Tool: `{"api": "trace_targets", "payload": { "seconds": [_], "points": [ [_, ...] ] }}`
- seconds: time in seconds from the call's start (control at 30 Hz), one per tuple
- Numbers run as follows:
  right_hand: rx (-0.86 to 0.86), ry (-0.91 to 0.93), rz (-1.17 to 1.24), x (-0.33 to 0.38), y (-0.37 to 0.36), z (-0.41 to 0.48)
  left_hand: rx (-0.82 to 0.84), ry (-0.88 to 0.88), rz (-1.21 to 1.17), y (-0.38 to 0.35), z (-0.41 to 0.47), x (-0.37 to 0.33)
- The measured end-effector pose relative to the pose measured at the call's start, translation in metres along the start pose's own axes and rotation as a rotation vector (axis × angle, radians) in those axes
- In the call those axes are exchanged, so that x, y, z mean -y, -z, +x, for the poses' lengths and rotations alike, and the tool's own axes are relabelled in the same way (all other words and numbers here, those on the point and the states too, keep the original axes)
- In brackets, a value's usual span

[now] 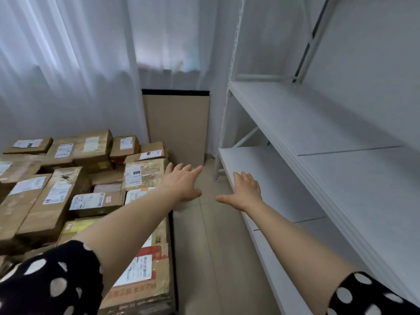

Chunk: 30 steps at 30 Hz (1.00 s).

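Left hand [181, 185]: we hold it forward, fingers straight and spread, gripping nothing; it is at the right edge of the parcel pile [68, 178], just beside a labelled box [143, 173]
Right hand [245, 192]: fingers straight, thumb out, gripping nothing; it is over the front edge of the lower shelf [284, 189]; we cannot tell whether it touches
Parcel pile: brown cardboard, white labels, on our left
Behind: a tan board [177, 126] stands against the curtain [68, 64]

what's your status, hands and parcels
Left hand open, right hand open, both outstretched, holding nothing. Parcels stacked beside left arm, none gripped. White shelf rack by right hand, bare floor between.
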State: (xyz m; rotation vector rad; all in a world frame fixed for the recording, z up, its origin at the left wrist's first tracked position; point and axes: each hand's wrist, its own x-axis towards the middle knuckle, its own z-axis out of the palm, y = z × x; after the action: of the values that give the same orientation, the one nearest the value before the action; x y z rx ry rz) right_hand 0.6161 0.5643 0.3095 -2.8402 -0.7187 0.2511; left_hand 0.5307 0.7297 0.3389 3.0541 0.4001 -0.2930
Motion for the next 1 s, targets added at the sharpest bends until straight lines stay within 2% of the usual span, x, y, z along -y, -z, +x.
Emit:
{"api": "trace_targets", "payload": {
  "seconds": [0.27, 0.47, 0.73, 1.0],
  "points": [
    [-0.116, -0.050, -0.010, -0.038, 0.006, -0.137, -0.040, -0.098, 0.031, -0.007, -0.113, -0.071],
    [-0.099, -0.191, -0.041, -0.059, 0.002, -0.259, 0.007, -0.217, 0.079, -0.034, -0.199, -0.118],
    [-0.219, -0.429, -0.064, -0.050, 0.037, -0.416, -0.152, -0.497, 0.102, -0.010, -0.289, -0.177],
    [-0.308, -0.717, -0.150, -0.035, 0.053, -0.587, -0.179, -0.820, 0.055, -0.006, -0.412, -0.237]
  ]
}}
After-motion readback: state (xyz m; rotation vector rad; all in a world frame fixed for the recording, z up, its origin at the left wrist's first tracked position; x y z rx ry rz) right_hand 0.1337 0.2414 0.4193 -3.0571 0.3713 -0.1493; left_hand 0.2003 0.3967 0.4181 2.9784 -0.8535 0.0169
